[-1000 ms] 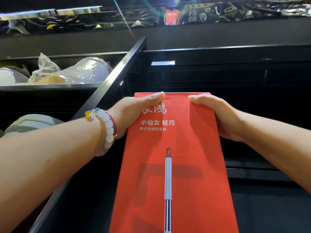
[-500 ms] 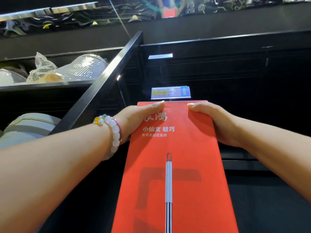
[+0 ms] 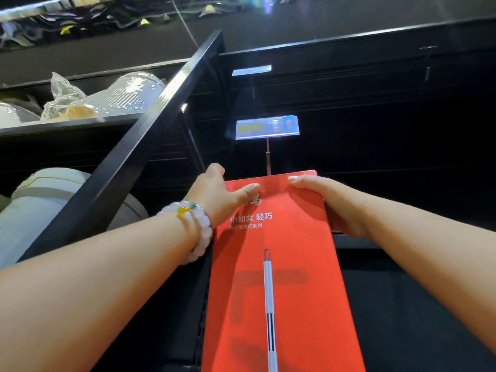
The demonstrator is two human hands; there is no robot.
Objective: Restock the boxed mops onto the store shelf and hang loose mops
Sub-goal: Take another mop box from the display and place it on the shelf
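Gripping red box (image 3: pixel 281 277) w/ both hands; reads "小仙女 轻巧".

Mop box (image 3: pixel 279 264) between both hands, price tag (image 3: pixel 267 127) behind, wrapped goods (image 3: pixel 107 98) left.

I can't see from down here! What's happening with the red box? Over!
Left hand and right hand both grip red mop box at its top end. Box upright against dark shelf. Price tag on its stalk just above box top.
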